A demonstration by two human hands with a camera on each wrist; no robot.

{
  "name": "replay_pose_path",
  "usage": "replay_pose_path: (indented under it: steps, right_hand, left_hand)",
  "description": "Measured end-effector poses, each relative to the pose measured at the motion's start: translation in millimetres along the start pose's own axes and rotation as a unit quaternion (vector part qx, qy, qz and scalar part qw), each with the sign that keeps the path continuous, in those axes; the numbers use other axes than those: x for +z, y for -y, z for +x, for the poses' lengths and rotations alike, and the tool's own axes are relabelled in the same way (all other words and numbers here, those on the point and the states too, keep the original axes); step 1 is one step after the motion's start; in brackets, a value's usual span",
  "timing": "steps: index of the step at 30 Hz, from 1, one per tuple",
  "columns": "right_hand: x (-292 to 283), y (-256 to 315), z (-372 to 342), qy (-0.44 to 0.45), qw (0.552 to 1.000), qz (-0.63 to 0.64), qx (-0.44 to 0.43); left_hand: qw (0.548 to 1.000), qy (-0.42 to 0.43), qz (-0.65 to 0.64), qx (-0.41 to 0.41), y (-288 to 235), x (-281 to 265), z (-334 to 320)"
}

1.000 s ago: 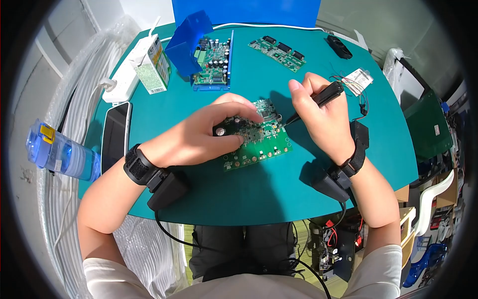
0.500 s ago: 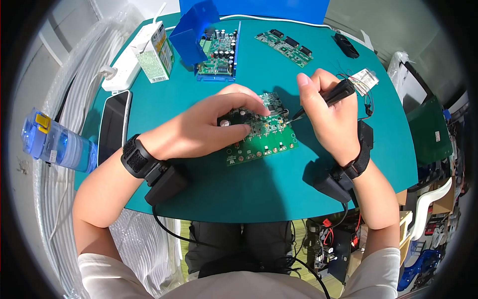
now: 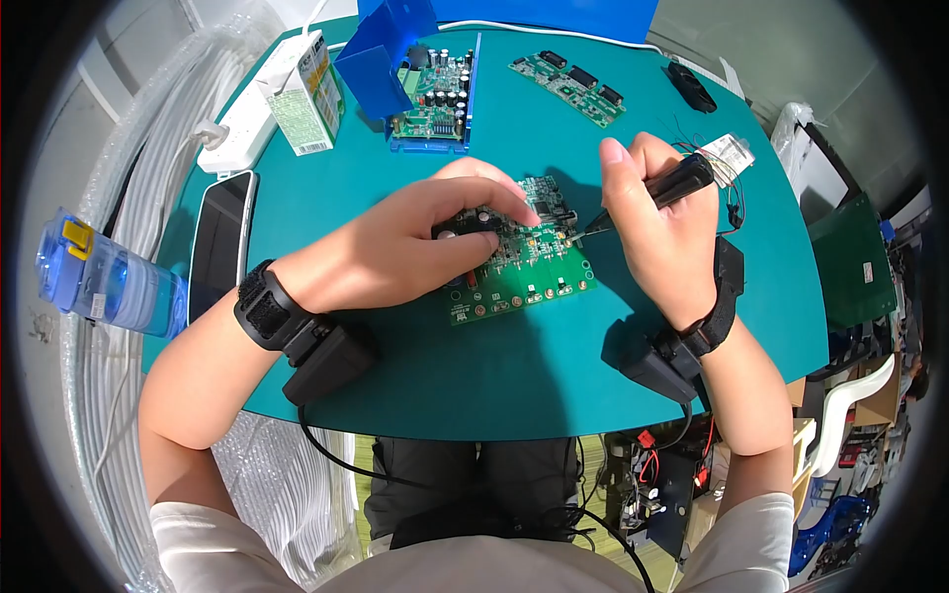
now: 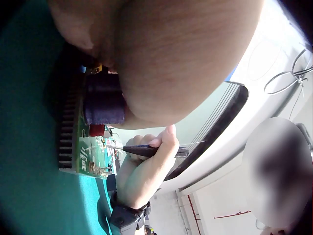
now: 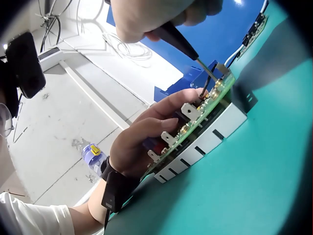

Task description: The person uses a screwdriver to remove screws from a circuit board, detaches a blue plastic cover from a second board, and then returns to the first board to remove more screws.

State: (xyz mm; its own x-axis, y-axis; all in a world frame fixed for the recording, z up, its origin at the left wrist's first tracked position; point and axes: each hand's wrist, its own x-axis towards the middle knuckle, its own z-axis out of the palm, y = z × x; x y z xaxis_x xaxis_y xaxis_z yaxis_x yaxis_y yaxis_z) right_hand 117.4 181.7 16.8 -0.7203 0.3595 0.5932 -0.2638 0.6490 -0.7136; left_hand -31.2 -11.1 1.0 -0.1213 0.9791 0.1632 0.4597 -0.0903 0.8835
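A green circuit board lies on the teal table; in the right wrist view the board has a pale finned piece under it. The left hand rests over its left part, thumb and fingertips curled round components on it. In the right hand is a black-handled screwdriver, gripped by the handle. Its thin metal shaft slants down, the tip at a brass-coloured fitting near the board's edge. Purple cylindrical parts stand on the board under the left hand.
A phone, bottle, carton and power strip are at the left. Behind are a blue-cased board, a second board, a black object and a wired white piece.
The table objects sit slightly differently in the head view, which has shifted. Both hands keep their holds, and the screwdriver tip stays at the board's right part.
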Motion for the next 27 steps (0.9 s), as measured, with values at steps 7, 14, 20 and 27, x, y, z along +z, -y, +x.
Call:
replay_pose_path:
  steps: [7,14,20,27]
  right_hand:
    - [0,4,3,0.012,1.000,-0.016,0.006]
    - [0,4,13,0.028,0.995,-0.091,0.011]
    - [-2,1,15,0.042,0.993,-0.066,0.087]
    - [-2,8,14,0.022,0.959,0.117,0.259]
  left_hand:
    - [1.000,-0.004,-0.003,-0.010,0,0,0]
    - [1.000,-0.006,0.007,0.003,3,0,1]
    - [0.999,-0.009,-0.034,-0.022,2,1,1]
    - [1.000,-0.010,0.002,-0.023,-8,-1,1]
